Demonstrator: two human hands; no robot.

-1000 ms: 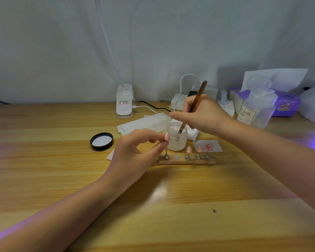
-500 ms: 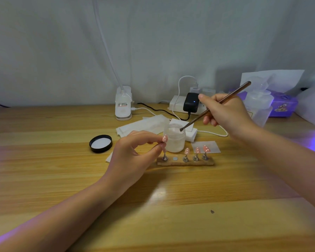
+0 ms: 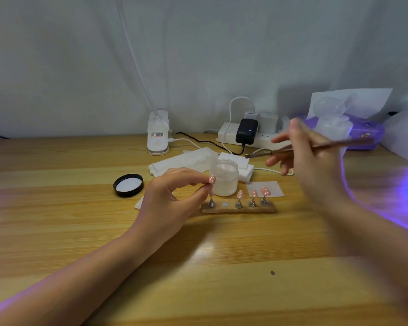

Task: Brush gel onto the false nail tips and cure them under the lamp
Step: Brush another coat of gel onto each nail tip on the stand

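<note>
At the left end of the wooden holder strip [image 3: 238, 209]: left hand [image 3: 172, 203], fingers [image 3: 204, 189] pinching a pink nail tip [image 3: 212, 179] on its stand. Right of the strip, raised: right hand [image 3: 313, 161], blurred, gripping brush [image 3: 316, 147]. Behind the strip: open gel jar [image 3: 224, 177] on the table [image 3: 198, 267].

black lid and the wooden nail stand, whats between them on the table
In the head view, the left hand fills most of that stretch between the black lid and the wooden nail stand, pinching the stand's leftmost nail tip; a white wipe corner shows beneath it.
</note>
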